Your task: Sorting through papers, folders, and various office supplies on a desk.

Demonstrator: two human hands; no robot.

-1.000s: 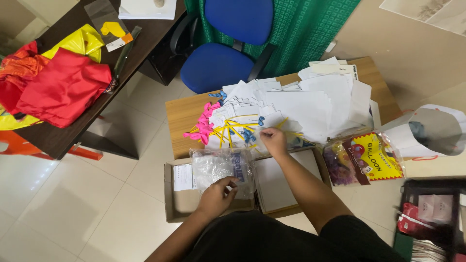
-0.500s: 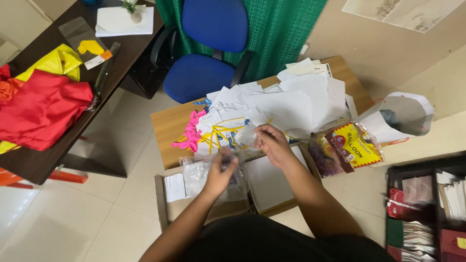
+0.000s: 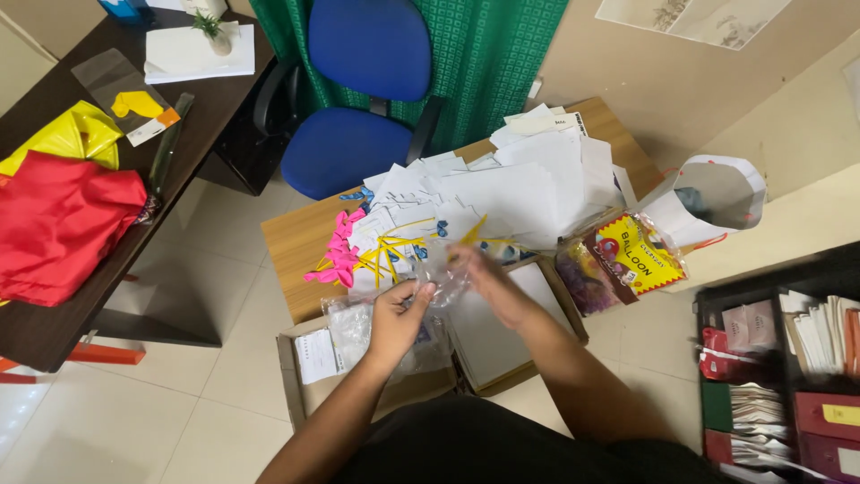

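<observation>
Far left, a dark desk (image 3: 107,296) carries red cloth (image 3: 58,224). A blue chair (image 3: 358,116) stands behind the low wooden tabletop (image 3: 296,260) heaped with white papers (image 3: 511,188). Near it, the left hand (image 3: 399,314) and right hand (image 3: 488,278) both pinch a clear plastic bag (image 3: 439,269); a balloon packet (image 3: 627,255) lies right.

Even, soft indoor light fills the scene, bright without glare. Shadows are faint beneath the dark counter (image 3: 134,269) at left. Both hands blur slightly with motion; the frame's edges bend a little.
</observation>
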